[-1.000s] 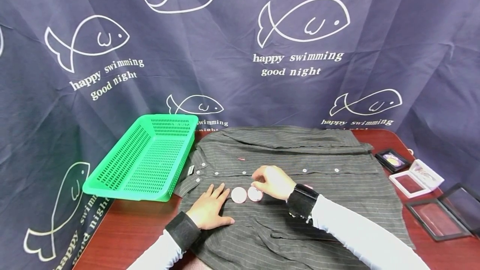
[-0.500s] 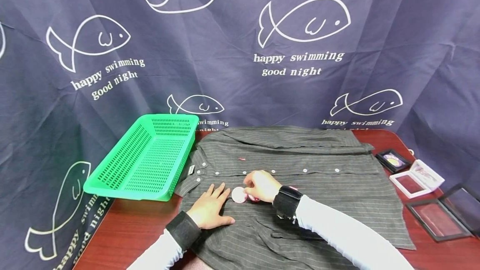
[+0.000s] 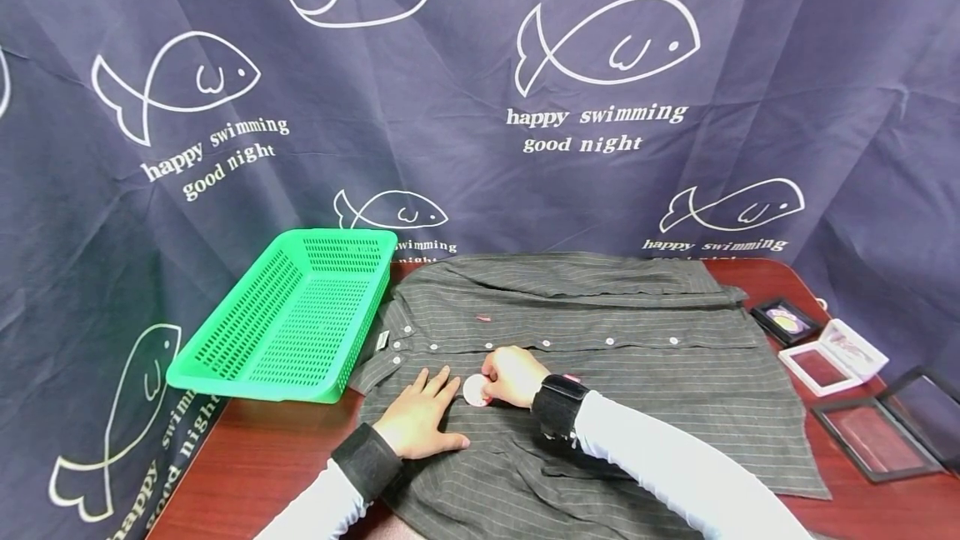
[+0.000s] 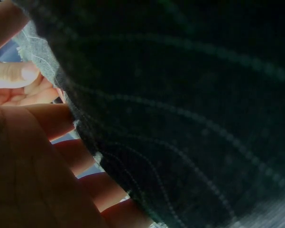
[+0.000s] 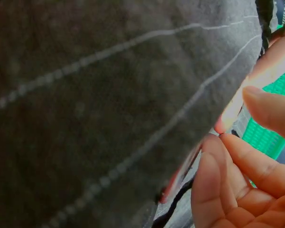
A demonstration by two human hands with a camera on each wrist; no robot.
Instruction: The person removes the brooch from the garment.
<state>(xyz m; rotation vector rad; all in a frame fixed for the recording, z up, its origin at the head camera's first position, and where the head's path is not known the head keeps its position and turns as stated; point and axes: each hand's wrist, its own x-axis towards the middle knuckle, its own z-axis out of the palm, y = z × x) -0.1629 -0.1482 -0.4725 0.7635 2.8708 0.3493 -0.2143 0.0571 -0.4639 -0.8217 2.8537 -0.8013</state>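
Note:
A dark grey pinstriped button shirt is spread over the table. My left hand lies flat on it, fingers spread, just left of a round white disc. The right hand is curled at that disc's right edge, with a bit of red at the fingertips. It seems to pinch a second pink-and-white disc, mostly hidden by the fingers. Behind the right wrist a pink edge peeks out. The right wrist view shows curled fingers close to the cloth and a red-edged object.
A green plastic basket stands at the left. Along the right side of the table lie a small black case, an open white palette and an open black palette. A printed fish curtain hangs behind the table.
The right hand has moved left from the second disc to the edge of the left disc, and the second disc has become hidden. The left hand and the left disc have not moved.

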